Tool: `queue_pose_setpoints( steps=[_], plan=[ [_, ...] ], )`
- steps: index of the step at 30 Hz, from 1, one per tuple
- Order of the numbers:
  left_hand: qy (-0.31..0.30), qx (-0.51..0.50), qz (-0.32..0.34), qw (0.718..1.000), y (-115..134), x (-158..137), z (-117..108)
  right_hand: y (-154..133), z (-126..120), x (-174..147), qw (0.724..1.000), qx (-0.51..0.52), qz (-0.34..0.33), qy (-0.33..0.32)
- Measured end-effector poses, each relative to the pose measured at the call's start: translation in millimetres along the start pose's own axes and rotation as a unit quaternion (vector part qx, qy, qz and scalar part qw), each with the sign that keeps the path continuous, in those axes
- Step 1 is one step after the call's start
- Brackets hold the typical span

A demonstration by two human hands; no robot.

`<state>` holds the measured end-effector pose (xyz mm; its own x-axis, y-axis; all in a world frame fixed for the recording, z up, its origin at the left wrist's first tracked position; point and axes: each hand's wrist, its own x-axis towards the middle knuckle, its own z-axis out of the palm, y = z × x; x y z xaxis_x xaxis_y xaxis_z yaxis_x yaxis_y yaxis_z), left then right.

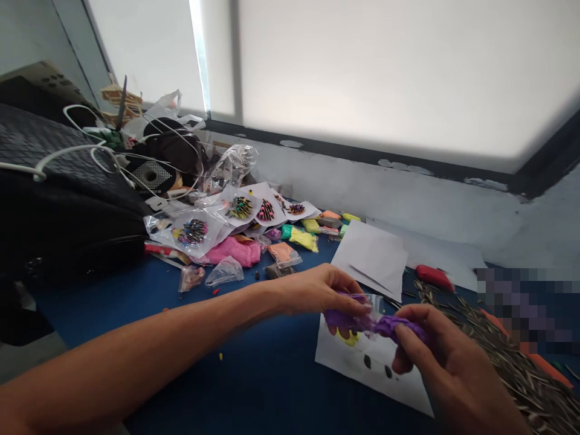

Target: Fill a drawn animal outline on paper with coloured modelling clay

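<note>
My left hand [338,296] grips a small clear plastic bag [375,304] that has purple modelling clay in it. Between the thumb and fingers of my right hand [435,347] is a lump of purple modelling clay [401,328], at the mouth of the bag; whether it still joins the clay inside I cannot tell. Under both hands lies a white sheet of paper [385,389] with a yellow clay shape [348,338] and dark seed-like pieces [367,361] on it, partly covered by my fingers.
Sunflower seeds [502,362] are spread at the right, near a red packet [434,277]. Blank paper [371,254] lies behind my hands. Bagged coloured clay [303,238] and seed-decorated papers [240,208] crowd the back left of the blue table [254,386]. A black bag [67,199] stands far left.
</note>
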<state>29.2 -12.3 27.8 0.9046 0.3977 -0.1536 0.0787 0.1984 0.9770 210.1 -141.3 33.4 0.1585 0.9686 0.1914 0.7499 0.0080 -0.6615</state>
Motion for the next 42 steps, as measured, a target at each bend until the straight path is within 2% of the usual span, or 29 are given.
queue_pose_setpoints(
  steps=[3,6,11,13,16,19,21,23,25,28,30,36,42],
  plan=[
    [-0.008,0.008,0.0,1.0,0,-1,1,-1,1,-1,0.998,-0.013,-0.021,0.052],
    [-0.018,0.011,0.005,1.0,0,-1,3,-3,3,-2,0.999,0.016,-0.043,0.01],
    [-0.009,0.018,-0.015,1.0,0,-1,6,-14,9,-9,0.996,0.073,0.046,0.039],
    [0.009,0.025,-0.013,1.0,2,-2,7,-16,8,-9,0.996,0.058,0.052,0.043],
    [0.027,0.039,-0.008,0.999,6,-4,8,-12,3,-5,0.999,0.03,0.019,0.014],
    [0.022,0.05,-0.012,0.998,7,-6,7,-7,1,-2,0.999,0.018,-0.011,-0.049],
    [0.018,0.051,-0.012,0.998,6,-5,6,-7,3,-4,0.999,0.004,-0.004,-0.035],
    [0.021,0.045,-0.01,0.999,5,-4,7,-7,6,-6,1.0,-0.007,0.003,0.022],
    [0.025,0.038,-0.013,0.999,5,-4,7,-5,8,-7,0.998,-0.01,-0.02,0.055],
    [0.017,0.046,-0.015,0.999,5,-4,9,2,8,-4,0.994,-0.029,-0.098,0.039],
    [0.013,0.056,-0.01,0.998,5,-4,9,8,6,-1,0.99,-0.047,-0.126,0.03],
    [-0.002,0.073,0.007,0.997,-2,-3,9,10,3,1,0.998,-0.026,-0.053,-0.018],
    [-0.023,0.083,-0.004,0.996,-4,-2,14,2,9,-5,0.999,0.003,0.047,-0.002]
  ],
)
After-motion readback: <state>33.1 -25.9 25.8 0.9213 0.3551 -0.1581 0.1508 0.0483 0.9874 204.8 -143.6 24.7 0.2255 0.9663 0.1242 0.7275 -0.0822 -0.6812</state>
